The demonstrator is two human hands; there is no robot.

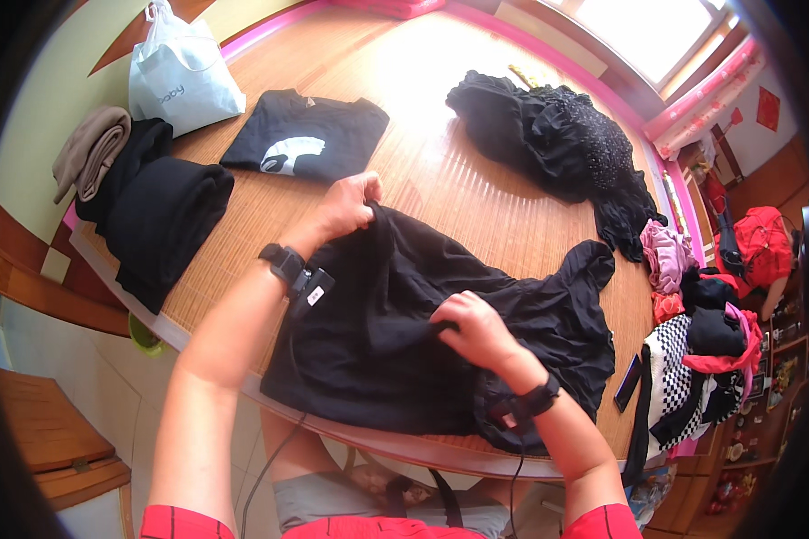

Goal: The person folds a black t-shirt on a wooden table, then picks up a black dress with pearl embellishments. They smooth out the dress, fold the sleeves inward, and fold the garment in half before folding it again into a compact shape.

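A black dress (395,314), with a wide skirt on the left and a gathered waist and short sleeve on the right, lies loosely spread along the near side of the table. My left hand (351,203) is closed on its far left corner and holds that edge slightly raised. Nearer the middle, my right hand (476,331) pinches a fold of the same black cloth. Wrinkles run through the fabric between the two hands. A folded black T-shirt (342,135) with a white print lies just beyond my left hand.
At the left are folded black clothes (166,216), a rolled taupe garment (92,153) and a white bag (182,81). A crumpled black sparkly garment (548,135) lies at the far right. Mixed clothes (701,341) and a phone (627,384) line the right edge. Cables hang from my wrists.
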